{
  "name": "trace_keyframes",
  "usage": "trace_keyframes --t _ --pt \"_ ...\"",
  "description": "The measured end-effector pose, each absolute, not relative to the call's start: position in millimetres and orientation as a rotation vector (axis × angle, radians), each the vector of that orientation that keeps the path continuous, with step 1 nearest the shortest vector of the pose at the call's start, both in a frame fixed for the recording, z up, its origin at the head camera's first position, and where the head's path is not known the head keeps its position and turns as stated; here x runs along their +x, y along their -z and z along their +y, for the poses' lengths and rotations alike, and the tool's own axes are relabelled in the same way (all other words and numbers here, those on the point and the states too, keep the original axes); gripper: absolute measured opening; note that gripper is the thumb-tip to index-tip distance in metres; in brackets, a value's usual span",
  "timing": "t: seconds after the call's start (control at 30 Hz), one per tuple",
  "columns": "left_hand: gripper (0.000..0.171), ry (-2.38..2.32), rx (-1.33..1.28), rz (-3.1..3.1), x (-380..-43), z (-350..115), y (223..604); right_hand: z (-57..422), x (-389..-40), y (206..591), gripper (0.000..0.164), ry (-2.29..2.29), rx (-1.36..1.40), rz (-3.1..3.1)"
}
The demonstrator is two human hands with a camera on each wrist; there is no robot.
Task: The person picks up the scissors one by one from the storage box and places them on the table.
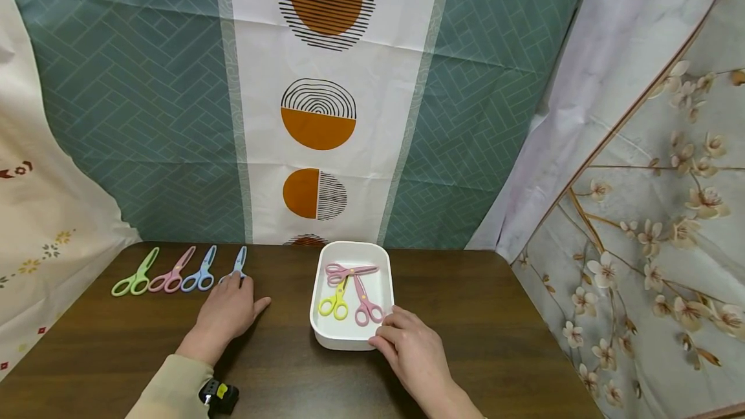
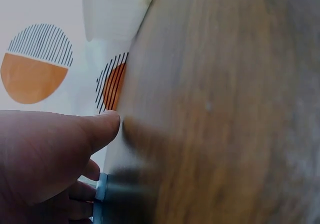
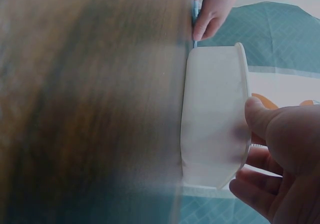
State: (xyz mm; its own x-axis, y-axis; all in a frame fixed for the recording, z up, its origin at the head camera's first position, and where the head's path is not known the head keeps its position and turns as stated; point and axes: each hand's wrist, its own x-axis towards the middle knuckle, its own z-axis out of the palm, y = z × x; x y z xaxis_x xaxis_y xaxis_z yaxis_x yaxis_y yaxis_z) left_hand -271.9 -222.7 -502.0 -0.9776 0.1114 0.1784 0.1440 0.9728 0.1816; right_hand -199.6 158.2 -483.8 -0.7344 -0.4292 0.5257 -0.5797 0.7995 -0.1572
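My left hand [image 1: 226, 315] rests over the handles of light blue scissors [image 1: 240, 257], fingers touching them and thumb held out to the side. The fingers hide most of the handles; in the left wrist view a blue handle [image 2: 101, 186] shows at the fingertips. My right hand [image 1: 416, 348] holds the near right corner of a white plastic box [image 1: 343, 344], with the thumb at the front and fingers along the right side. Inside the box lie pink scissors [image 1: 352, 271], yellow scissors [image 1: 337, 301] and a second pink pair [image 1: 364, 302].
Left of my left hand, green scissors [image 1: 140, 275], pink scissors [image 1: 172, 271] and another blue pair [image 1: 200, 271] lie in a row, blades pointing away. The dark wooden table [image 1: 279, 374] ends at a patterned curtain [image 1: 314, 225]. A black wrist device [image 1: 219, 396] sits at my left sleeve.
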Motion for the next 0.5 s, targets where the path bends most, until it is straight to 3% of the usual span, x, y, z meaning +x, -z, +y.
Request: trace_keyframes --t 0.5 --pt "0.073 0.274 -0.183 -2.998 -271.9 -227.4 497.5 158.1 -198.8 483.1 0.013 -0.423 0.749 -2.511"
